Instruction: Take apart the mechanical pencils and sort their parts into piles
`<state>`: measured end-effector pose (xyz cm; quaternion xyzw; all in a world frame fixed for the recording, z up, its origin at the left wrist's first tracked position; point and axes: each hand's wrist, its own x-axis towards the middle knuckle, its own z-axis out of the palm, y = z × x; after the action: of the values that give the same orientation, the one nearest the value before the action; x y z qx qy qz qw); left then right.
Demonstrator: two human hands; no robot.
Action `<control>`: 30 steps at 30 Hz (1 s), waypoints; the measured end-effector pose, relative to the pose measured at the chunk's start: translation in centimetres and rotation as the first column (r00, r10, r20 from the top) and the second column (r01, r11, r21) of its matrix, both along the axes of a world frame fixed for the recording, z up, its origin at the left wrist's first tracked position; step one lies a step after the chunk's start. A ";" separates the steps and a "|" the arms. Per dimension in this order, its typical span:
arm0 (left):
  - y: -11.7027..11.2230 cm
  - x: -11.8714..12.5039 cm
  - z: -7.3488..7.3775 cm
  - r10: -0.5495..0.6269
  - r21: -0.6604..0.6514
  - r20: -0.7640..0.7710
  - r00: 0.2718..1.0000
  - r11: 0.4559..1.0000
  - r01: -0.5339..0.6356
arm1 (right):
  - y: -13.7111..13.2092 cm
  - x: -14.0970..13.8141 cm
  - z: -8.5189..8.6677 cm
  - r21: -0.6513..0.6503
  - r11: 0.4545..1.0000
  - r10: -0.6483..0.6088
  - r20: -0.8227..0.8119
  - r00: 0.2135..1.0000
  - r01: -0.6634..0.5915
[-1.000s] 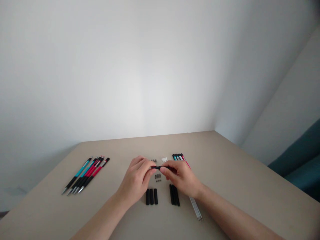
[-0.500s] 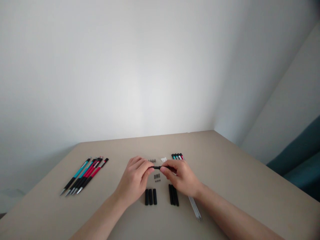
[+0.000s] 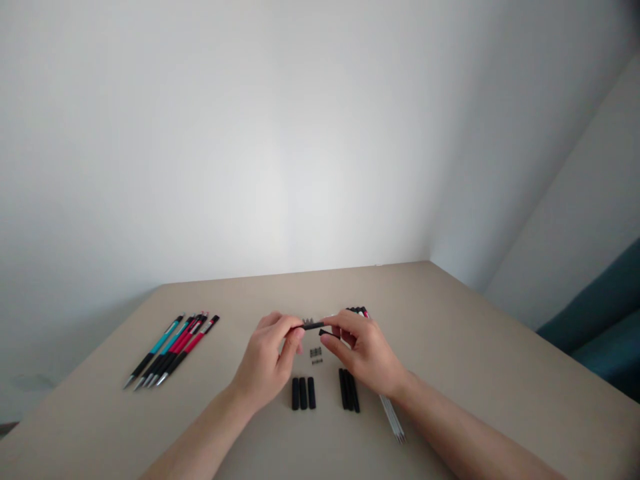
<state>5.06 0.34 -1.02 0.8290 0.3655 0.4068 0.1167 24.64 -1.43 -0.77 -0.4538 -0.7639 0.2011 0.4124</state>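
Observation:
My left hand (image 3: 265, 357) pinches a short black pen tube (image 3: 313, 326) between thumb and fingers, held nearly level above the table. At the tube's right end is the index fingertip of my right hand (image 3: 367, 350). Between that hand's thumb and fingers sits a second black pen part (image 3: 329, 333), mostly hidden by the fingers. Below my hands lie small springs (image 3: 316, 352), thick black grip sleeves (image 3: 303, 393) and thinner black tubes (image 3: 349, 391). Small grey metal pieces (image 3: 308, 321) show just behind the held tube.
On the left of the beige table (image 3: 240, 293) lie several assembled pens (image 3: 173, 353), blue and red with black grips. White refills (image 3: 393, 420) lie partly under my right forearm. Black-capped pen barrels (image 3: 359, 311) lie behind my right hand. A teal curtain (image 3: 595, 327) hangs at the right.
The black parts between my hands have come apart: a separate tube now shows in my left fingers, while another black part sits lower in my right hand. My right fingers have spread slightly.

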 end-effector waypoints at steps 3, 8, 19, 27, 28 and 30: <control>-0.3 0.3 -0.3 -0.074 -0.087 0.029 0.997 0.993 0.076 | -0.1 -0.4 -0.1 -0.038 0.999 0.037 -0.001 0.999 -0.037; -0.2 0.3 -0.7 -0.059 -0.156 0.045 0.997 0.986 0.065 | -0.5 -0.5 0.5 -0.052 0.992 0.115 0.044 0.992 -0.113; 0.3 0.0 -0.8 0.064 -0.108 0.071 0.995 0.993 -0.056 | -0.7 0.1 0.8 -0.101 0.984 0.171 0.263 0.949 -0.149; 0.4 0.0 -0.7 0.108 -0.062 0.062 0.992 0.993 -0.105 | -1.3 0.1 0.9 -0.186 0.971 0.228 0.521 0.822 -0.152; 0.3 0.0 -0.8 0.105 -0.057 0.059 0.993 0.993 -0.102 | -1.3 0.0 0.9 -0.190 0.971 0.228 0.534 0.814 -0.148; 0.3 -0.1 -0.9 0.103 -0.052 0.055 0.993 0.994 -0.101 | -1.2 -0.1 0.8 -0.196 0.970 0.233 0.550 0.802 -0.147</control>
<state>4.98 0.66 -1.96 0.7941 0.4137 0.4271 0.1264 24.50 -2.62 -0.01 -0.4426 -0.8770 0.1514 0.1098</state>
